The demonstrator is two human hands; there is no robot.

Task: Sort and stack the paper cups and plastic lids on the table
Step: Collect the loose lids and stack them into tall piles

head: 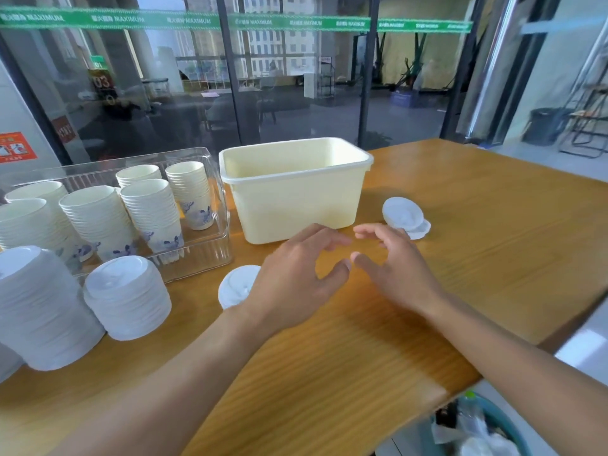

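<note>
Holding stacked cups (149, 212), clear bin (210, 258)

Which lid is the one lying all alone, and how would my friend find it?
Find the cream tub on the wooden table. In front of it, beside the left hand, lies one white lid. It is flat and single, unlike the tall lid stack nearby.
</note>
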